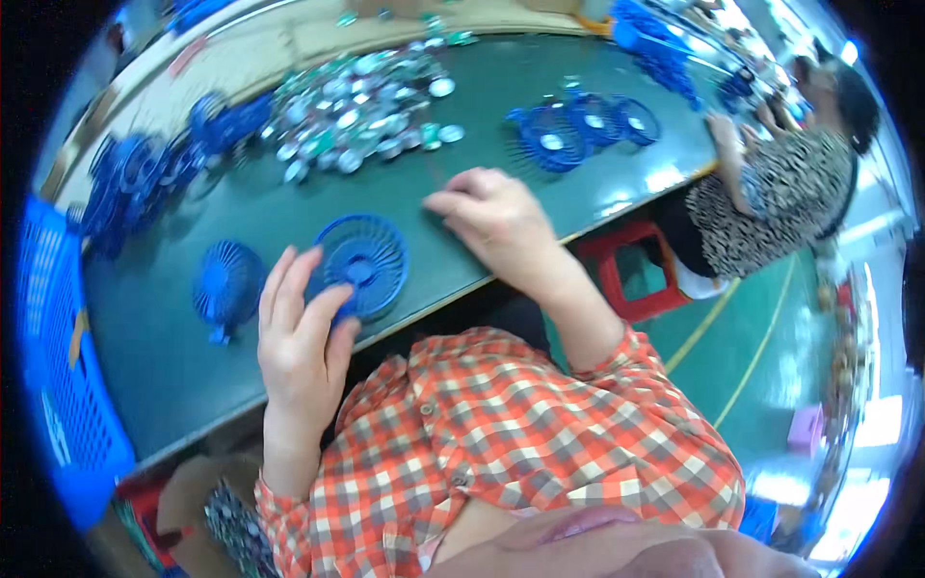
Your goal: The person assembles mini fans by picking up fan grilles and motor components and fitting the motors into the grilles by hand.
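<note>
A round blue fan grille [390, 258] with radial ribs and a central hub lies on the green tabletop in front of me. My left hand [301, 332] is at its lower left side, thumb and forefinger on either side of a blue part at the rim, the other fingers raised. My right hand [496, 222] hovers over the table to the right of the grille, its fingers curled in a pinch; whatever they hold, if anything, is hidden. Left of my left hand lies another blue fan grille [227, 279], with a short stub toward me.
Beyond my hands spreads a heap of small shiny silver and green discs [356, 111]. Blue grilles [135, 183] pile up at the left, and several [588, 130] sit at the right. A blue crate [72, 347] borders the left edge. A person [790, 188] sits at right near a red stool [636, 275].
</note>
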